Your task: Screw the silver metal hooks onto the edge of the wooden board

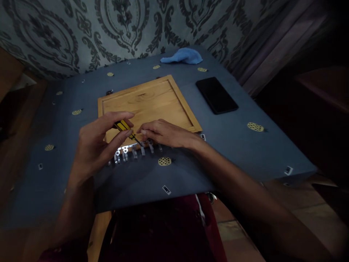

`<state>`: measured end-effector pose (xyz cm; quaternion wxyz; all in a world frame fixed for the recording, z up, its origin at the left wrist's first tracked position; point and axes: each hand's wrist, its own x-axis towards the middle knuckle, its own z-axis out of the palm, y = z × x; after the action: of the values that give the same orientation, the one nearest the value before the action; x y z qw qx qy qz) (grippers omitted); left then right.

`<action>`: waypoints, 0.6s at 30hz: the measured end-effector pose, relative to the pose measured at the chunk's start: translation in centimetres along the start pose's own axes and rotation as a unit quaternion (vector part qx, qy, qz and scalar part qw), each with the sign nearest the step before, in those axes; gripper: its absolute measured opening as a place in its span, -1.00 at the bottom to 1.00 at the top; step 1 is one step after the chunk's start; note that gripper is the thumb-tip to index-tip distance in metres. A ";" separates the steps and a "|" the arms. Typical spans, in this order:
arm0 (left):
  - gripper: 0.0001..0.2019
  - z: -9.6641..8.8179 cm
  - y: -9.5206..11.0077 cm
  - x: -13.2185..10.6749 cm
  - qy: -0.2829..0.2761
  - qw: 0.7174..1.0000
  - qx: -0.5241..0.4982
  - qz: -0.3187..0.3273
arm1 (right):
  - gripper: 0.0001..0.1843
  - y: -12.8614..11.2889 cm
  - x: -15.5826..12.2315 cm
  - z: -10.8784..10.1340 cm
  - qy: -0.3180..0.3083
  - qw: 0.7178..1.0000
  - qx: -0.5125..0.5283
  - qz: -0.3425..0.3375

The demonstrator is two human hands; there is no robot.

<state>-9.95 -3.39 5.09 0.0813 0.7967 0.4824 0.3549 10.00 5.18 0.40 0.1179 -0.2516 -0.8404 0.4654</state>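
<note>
Left hand [99, 145] pinches screwdriver [123, 127], right hand [163, 133] beside

One view only, from the person's head above the near edge of the table [245, 153], facing forward and steeply down toward the patterned wall [81, 29] behind the far edge. It is close: left hand [95, 145] and right hand [163, 133] sit mid-frame, forearms filling the bottom.

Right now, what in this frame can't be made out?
Head view:
- Tip of the screwdriver in the left hand: too small and dim to show whether it sits in a screw.
- Right end of the metal hook rail: under the right hand.
- Wooden tray, near edge: behind both hands.
- White tags on the table cover: too small to read.
</note>
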 end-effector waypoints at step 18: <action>-0.68 -0.4 0.7 0.2 -0.034 0.999 0.003 0.006 | -0.68 0.0 -0.1 0.0 0.000 1.000 -0.012 -0.002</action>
<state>-9.68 -3.71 5.84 0.0935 0.8113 0.4757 0.3267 10.04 5.15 0.45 0.1159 -0.2507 -0.8464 0.4554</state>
